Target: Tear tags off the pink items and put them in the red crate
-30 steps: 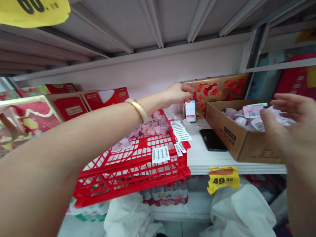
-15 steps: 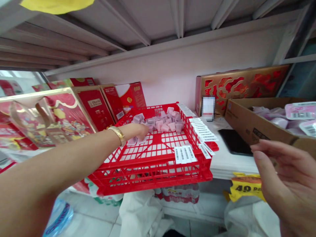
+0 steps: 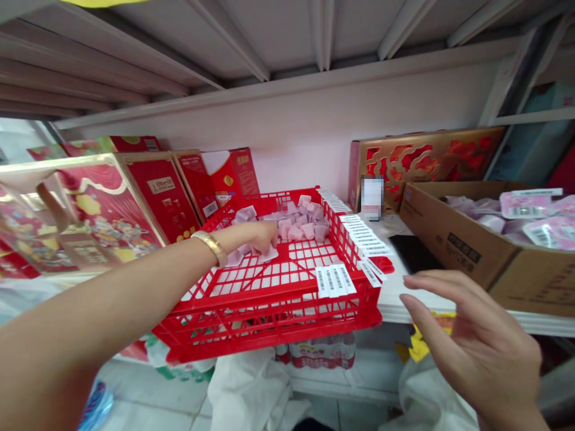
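Observation:
A red plastic crate (image 3: 269, 294) stands at the centre, with several small pink and purple cups (image 3: 296, 222) at its back and left. My left hand (image 3: 263, 236) reaches into the crate among the cups, fingers bent downward; a pale cup (image 3: 269, 255) is right under the fingertips, and whether it is gripped is unclear. White barcode labels (image 3: 335, 280) are stuck along the front and right rims. To the right of the crate my right hand (image 3: 471, 335) hovers in front of the shelf edge, thumb and fingers apart, holding nothing.
A cardboard box (image 3: 467, 245) of packed cups stands at the right, beside a black flat device (image 3: 415, 254). Behind is a gold and red box (image 3: 422, 158). Red gift boxes (image 3: 155, 191) line the left. Metal shelf beams (image 3: 323, 36) hang overhead.
My right hand has moved left and down, away from the cardboard box. My left hand has shifted slightly right within the crate. The view has turned a little to the right.

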{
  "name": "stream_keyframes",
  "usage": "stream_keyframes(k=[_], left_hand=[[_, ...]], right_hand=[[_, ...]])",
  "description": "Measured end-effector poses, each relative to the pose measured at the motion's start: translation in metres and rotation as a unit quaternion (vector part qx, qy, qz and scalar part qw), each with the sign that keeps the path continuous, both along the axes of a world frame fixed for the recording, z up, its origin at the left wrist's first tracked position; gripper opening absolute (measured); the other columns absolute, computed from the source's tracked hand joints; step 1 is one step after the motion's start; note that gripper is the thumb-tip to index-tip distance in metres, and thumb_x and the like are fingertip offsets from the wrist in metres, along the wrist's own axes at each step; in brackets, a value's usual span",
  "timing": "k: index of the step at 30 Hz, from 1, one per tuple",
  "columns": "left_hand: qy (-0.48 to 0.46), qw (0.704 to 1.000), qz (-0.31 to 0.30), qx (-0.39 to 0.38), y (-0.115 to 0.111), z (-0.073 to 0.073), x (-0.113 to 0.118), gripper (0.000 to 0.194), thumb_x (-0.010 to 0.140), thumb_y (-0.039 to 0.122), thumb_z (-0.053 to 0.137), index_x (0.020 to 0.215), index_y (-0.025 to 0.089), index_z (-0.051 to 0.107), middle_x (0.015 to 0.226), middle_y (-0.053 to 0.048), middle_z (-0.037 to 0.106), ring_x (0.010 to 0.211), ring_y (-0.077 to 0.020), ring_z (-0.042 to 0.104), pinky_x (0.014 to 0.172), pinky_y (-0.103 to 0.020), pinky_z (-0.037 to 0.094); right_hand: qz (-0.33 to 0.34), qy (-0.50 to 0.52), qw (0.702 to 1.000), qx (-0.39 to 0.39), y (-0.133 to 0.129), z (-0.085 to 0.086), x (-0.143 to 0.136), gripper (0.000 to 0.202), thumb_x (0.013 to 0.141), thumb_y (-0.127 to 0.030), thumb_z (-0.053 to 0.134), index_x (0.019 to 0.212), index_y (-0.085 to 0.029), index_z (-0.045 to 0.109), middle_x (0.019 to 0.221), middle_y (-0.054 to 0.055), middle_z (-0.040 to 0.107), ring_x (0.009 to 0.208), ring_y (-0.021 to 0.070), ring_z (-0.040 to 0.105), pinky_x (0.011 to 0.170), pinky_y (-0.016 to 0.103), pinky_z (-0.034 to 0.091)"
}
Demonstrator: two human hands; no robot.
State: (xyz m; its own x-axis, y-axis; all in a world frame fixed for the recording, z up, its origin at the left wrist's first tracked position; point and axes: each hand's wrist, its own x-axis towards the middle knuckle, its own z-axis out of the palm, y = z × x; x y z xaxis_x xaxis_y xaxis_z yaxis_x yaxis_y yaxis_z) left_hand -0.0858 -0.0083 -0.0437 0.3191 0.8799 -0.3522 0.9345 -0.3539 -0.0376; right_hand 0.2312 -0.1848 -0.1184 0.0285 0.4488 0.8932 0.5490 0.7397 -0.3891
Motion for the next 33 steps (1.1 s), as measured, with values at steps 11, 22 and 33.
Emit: stream_keyframes(k=[11, 22, 33], left_hand=[[-0.601, 0.757, 0.075, -0.243, -0.046, 0.046, 0.031, 0.036, 0.074, 0.017, 0.067, 0.109, 0.013, 0.065, 0.093, -0.009, 0.071, 0.078, -0.013, 0.063, 0.079, -0.029, 0.05], [-0.68, 0.671, 0.043, -0.292, -0.065, 0.034, 0.054, 0.032, 0.073, 0.016, 0.074, 0.103, 0.012, 0.064, 0.086, -0.005, 0.069, 0.075, -0.011, 0.063, 0.07, -0.025, 0.046], [-0.672, 0.688, -0.018, -0.274, -0.088, 0.039, 0.069, 0.041, 0.068, 0.011, 0.078, 0.101, 0.018, 0.054, 0.092, -0.004, 0.067, 0.088, -0.0193, 0.069, 0.08, -0.036, 0.054]], right_hand=[[-0.038, -0.08, 0.994, 0.062, 0.013, 0.01, -0.013, 0.026, 0.082, -0.01, 0.064, 0.102, -0.024, 0.071, 0.089, 0.005, 0.066, 0.081, 0.0176, 0.064, 0.071, 0.031, 0.051], [-0.093, 0.092, 0.991, 0.005, 0.019, 0.01, -0.029, 0.01, 0.086, -0.02, 0.063, 0.093, -0.021, 0.069, 0.08, 0.002, 0.07, 0.067, 0.0136, 0.065, 0.061, 0.025, 0.052], [-0.027, 0.211, 0.977, -0.001, 0.007, 0.022, -0.043, 0.011, 0.076, -0.021, 0.075, 0.087, -0.022, 0.072, 0.076, 0.001, 0.072, 0.06, 0.0127, 0.066, 0.057, 0.023, 0.056]])
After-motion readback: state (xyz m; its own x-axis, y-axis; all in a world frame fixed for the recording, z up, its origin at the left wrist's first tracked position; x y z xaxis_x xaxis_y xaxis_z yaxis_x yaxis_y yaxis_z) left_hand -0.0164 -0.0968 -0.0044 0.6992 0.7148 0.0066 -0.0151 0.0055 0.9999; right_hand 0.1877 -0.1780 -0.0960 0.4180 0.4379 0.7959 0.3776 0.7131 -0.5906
